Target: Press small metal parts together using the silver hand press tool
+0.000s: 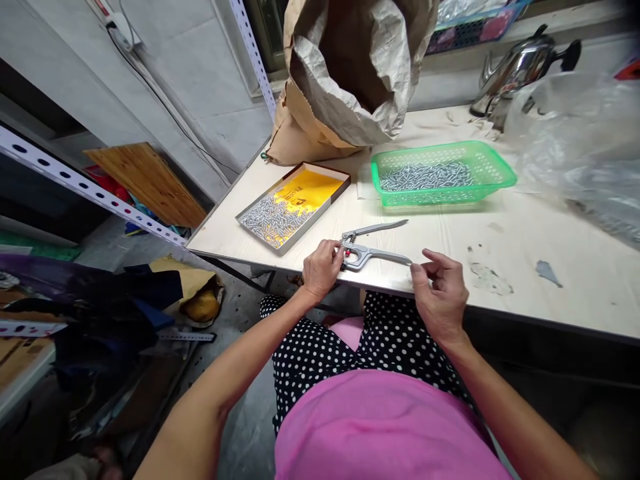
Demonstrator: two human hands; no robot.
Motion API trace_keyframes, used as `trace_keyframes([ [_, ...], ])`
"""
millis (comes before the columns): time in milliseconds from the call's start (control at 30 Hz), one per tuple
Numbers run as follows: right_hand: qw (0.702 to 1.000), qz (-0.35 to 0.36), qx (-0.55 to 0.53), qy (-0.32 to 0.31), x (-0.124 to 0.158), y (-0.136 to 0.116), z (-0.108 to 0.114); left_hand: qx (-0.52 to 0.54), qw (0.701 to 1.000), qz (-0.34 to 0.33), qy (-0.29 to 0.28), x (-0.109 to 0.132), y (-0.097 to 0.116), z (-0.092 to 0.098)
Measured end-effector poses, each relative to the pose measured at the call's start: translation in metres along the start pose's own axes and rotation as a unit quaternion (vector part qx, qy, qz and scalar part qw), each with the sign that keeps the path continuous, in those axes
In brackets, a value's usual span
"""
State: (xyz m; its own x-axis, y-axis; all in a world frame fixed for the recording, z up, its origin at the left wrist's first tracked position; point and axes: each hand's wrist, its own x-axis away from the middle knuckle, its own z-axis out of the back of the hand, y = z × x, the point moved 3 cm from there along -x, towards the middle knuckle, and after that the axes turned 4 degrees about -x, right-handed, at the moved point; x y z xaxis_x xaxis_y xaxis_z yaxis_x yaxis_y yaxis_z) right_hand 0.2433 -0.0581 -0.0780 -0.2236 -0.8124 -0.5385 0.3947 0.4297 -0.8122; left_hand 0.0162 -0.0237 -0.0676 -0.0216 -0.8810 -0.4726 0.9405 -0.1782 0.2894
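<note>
A grey metal hand press tool [373, 253] with two long handles lies open near the table's front edge. My left hand [323, 268] pinches at the tool's jaw end, its fingers closed there on something too small to name. My right hand [440, 288] rests at the table edge, its thumb and forefinger pinched at the tip of the lower handle. A shallow yellow-lined box [320, 175] holding several small metal pieces sits to the left. Behind the tool stands a green plastic basket [500, 167] with more metal pieces in it.
A big brown paper sack [345, 80] stands open at the back of the pale wooden table [550, 227]. A clear plastic bag [585, 140] and a metal kettle [520, 63] sit at the right. Shelving and clutter fill the floor at left.
</note>
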Motion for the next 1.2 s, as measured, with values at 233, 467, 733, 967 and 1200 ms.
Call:
trace_keyframes([
  [233,0.999,0.016,0.025,0.013,-0.001,-0.001,-0.002,0.012,1.000,0.001,0.004,-0.001,-0.001,0.002],
  [467,0.995,0.088,0.044,-0.025,-0.008,-0.014,-0.006,0.010,1.000,-0.011,-0.001,-0.002,-0.002,0.003],
  [733,0.995,0.084,0.043,-0.044,-0.010,-0.017,-0.008,-0.003,1.000,-0.007,0.011,-0.003,-0.001,0.006],
  [967,0.994,0.070,0.031,-0.080,-0.012,-0.018,-0.008,0.035,0.999,-0.005,0.004,-0.004,-0.003,0.007],
  [1200,0.991,0.066,0.011,-0.114,-0.012,-0.015,-0.008,0.095,0.995,0.007,-0.026,-0.006,-0.004,0.009],
])
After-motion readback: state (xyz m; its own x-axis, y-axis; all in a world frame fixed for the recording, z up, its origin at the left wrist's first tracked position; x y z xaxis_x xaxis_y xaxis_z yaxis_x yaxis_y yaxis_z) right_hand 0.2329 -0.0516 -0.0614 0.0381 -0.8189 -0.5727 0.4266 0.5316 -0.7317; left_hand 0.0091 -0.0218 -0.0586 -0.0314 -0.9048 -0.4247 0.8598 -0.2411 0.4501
